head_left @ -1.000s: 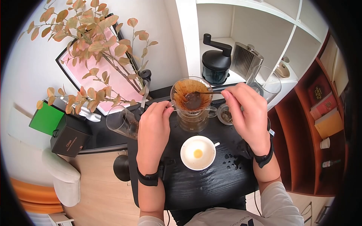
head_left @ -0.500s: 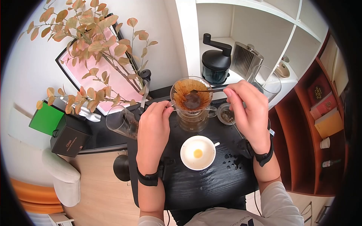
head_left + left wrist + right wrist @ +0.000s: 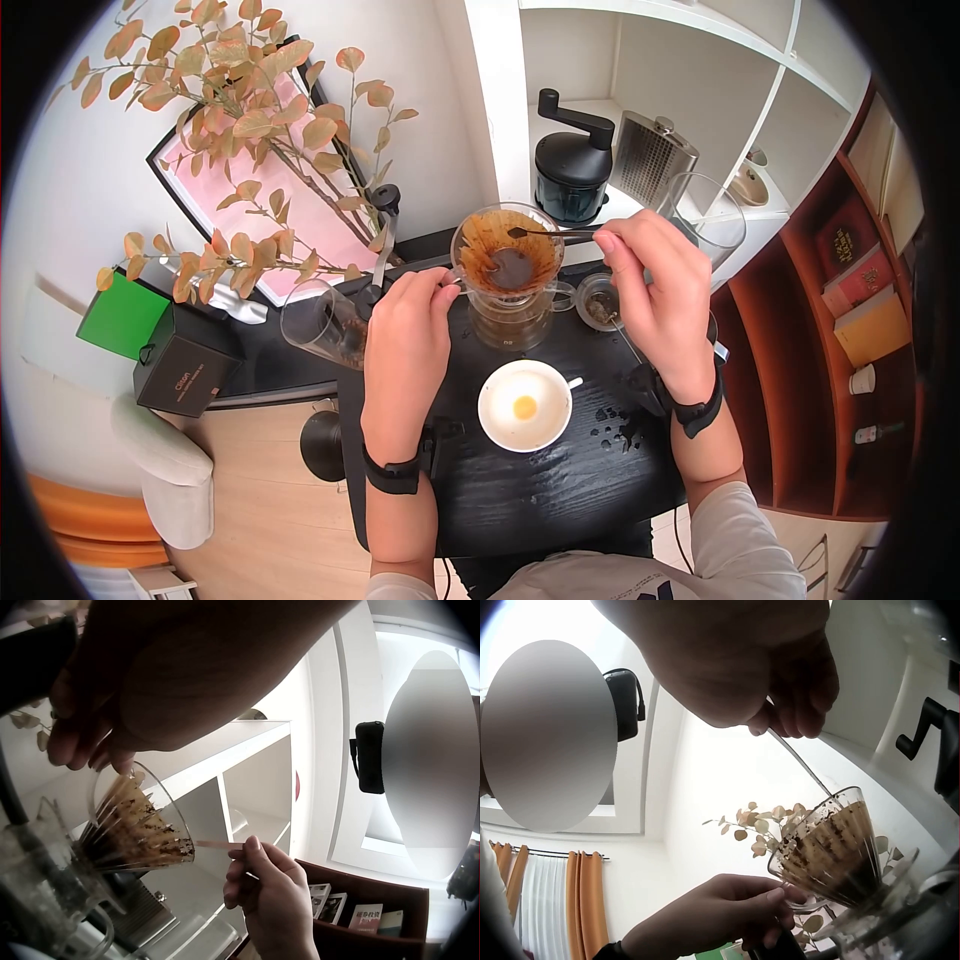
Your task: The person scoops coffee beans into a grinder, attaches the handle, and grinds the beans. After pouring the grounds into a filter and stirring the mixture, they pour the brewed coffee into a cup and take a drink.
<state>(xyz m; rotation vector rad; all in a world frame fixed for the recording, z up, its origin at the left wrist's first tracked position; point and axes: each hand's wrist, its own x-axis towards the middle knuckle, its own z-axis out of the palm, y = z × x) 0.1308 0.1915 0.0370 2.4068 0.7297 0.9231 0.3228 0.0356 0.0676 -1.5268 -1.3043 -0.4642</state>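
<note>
A clear glass coffee dripper [image 3: 462, 235], lined with a stained brown filter, sits on a glass server [image 3: 510, 328] with liquid in it. Wet dark grounds [image 3: 510, 268] lie at the filter's bottom. My left hand [image 3: 408, 340] pinches the dripper's side handle; the right wrist view shows thumb and fingers on that handle [image 3: 799, 904]. Between thumb and fingers, my right hand [image 3: 655, 295] holds a thin spoon [image 3: 560, 234], its dark tip above the grounds near the filter's far wall. A white cup [image 3: 500, 405] with a little yellow liquid stands in front of the server.
Right of the server is a small round dish [image 3: 599, 303]. Water drops [image 3: 622, 432] wet the black table [image 3: 540, 500]. A tall glass [image 3: 715, 215] stands at the right, another glass [image 3: 320, 322] leans at the left. A hand grinder [image 3: 573, 170] and a flask [image 3: 652, 158] occupy the shelf.
The spoon tip has risen from the grounds toward the filter's far wall. My right hand has shifted slightly upward with it, while my left hand stays on the dripper handle.
</note>
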